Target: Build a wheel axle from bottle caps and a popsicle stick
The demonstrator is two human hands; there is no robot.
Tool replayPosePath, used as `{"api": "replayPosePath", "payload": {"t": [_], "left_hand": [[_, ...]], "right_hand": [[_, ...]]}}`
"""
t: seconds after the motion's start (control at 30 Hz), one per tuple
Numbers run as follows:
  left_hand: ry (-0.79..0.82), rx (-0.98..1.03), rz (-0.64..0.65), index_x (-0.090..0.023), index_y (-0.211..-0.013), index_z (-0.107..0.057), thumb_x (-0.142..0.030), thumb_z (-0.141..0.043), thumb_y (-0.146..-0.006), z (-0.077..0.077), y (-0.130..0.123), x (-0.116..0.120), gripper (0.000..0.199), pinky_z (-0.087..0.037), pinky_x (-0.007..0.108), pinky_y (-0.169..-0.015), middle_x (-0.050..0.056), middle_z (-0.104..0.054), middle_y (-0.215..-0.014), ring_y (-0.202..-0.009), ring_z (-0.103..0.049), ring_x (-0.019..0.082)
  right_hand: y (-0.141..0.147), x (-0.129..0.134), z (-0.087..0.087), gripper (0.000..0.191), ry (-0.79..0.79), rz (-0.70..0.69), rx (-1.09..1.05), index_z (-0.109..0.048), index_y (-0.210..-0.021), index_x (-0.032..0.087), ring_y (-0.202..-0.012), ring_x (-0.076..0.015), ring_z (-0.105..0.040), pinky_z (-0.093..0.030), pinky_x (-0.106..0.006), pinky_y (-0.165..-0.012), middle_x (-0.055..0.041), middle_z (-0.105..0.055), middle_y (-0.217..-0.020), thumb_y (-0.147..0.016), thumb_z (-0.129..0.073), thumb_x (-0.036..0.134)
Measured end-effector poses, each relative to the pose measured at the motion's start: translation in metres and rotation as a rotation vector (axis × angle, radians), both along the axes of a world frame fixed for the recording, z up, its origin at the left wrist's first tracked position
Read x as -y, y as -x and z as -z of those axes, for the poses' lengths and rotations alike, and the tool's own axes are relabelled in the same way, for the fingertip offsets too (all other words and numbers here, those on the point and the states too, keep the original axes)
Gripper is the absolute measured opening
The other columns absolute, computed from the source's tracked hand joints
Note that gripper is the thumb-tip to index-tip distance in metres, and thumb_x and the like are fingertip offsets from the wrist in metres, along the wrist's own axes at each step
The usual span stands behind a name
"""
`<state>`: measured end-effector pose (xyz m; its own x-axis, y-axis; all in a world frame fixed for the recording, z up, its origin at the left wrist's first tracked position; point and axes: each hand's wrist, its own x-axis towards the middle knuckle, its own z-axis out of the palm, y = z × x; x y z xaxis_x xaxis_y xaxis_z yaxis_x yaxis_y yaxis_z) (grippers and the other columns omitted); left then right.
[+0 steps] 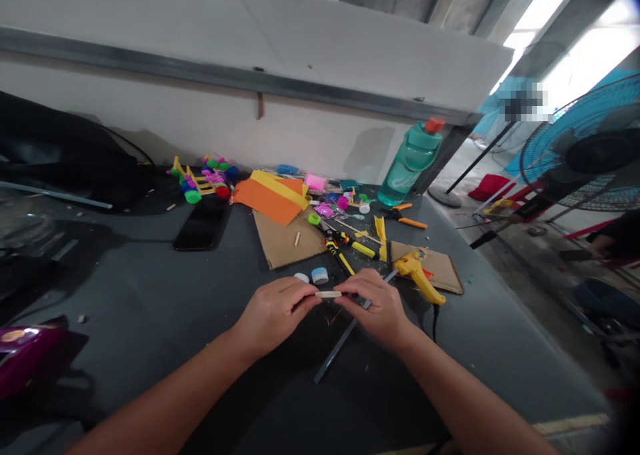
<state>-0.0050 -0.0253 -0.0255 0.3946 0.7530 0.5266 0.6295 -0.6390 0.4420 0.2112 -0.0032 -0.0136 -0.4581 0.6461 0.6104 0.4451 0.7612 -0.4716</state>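
Note:
Between my two hands is a short, pale wooden stick (329, 294), held level above the dark table. My left hand (274, 312) pinches its left end and my right hand (373, 306) pinches its right end. Just beyond my fingers stand a blue-and-white bottle cap (320, 276) and a white cap (301, 278), the latter partly hidden by my left hand. A yellow hot glue gun (419, 276) lies to the right, with a long clear glue stick (336, 353) passing under my right hand. Pliers with yellow-and-black handles (340, 256) lie past my right hand.
Cardboard (275, 245), orange paper (273, 198) and a phone (201, 225) lie farther back. Colourful small toy cars (203, 180) stand at the back left. A green bottle (407, 165) and orange-handled pliers (413, 222) are at the back right. A purple object (30, 355) sits at the left edge.

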Motion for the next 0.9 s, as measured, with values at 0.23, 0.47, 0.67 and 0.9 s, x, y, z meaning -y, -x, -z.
{"api": "replayPosePath", "payload": {"t": [0.23,0.47,0.67,0.9], "left_hand": [[-0.02,-0.003,-0.01,-0.018,-0.09,-0.064,-0.029,-0.054,-0.091,-0.0002,0.0006,-0.001,0.015,-0.047,0.024,-0.069,0.003,-0.068,-0.079,-0.074,-0.063,0.014],[0.01,-0.016,-0.008,-0.018,-0.087,-0.065,-0.03,-0.053,-0.091,0.0015,-0.0002,-0.0006,0.017,-0.047,0.025,-0.068,0.002,-0.068,-0.077,-0.071,-0.062,0.014],[-0.006,0.03,-0.031,-0.018,-0.093,-0.067,-0.03,-0.057,-0.089,0.0019,-0.0019,-0.0011,0.017,-0.05,0.026,-0.071,0.004,-0.071,-0.084,-0.077,-0.065,0.016],[-0.046,0.051,0.0,-0.018,-0.091,-0.068,-0.025,-0.055,-0.09,0.0016,-0.0019,-0.0001,0.015,-0.051,0.026,-0.069,0.003,-0.072,-0.081,-0.074,-0.066,0.015]], "right_hand": [[-0.0019,-0.0001,0.0002,0.018,-0.035,-0.041,0.033,-0.066,-0.099,0.021,-0.073,-0.0163,-0.062,-0.046,-0.033,-0.073,-0.0032,-0.071,-0.08,-0.081,-0.067,0.025],[0.0,-0.0011,0.0027,0.01,-0.046,-0.018,0.047,-0.067,-0.094,0.022,-0.071,-0.0157,-0.062,-0.046,-0.032,-0.071,-0.0028,-0.071,-0.077,-0.085,-0.063,0.024],[0.0008,-0.0008,0.0024,0.007,-0.074,-0.014,0.027,-0.067,-0.089,0.021,-0.068,-0.0149,-0.062,-0.046,-0.031,-0.069,-0.0022,-0.071,-0.074,-0.085,-0.063,0.022],[0.0023,0.0013,0.0019,0.008,-0.084,0.002,0.003,-0.069,-0.088,0.021,-0.064,-0.0149,-0.062,-0.047,-0.03,-0.066,-0.0021,-0.07,-0.07,-0.085,-0.062,0.022]]}}
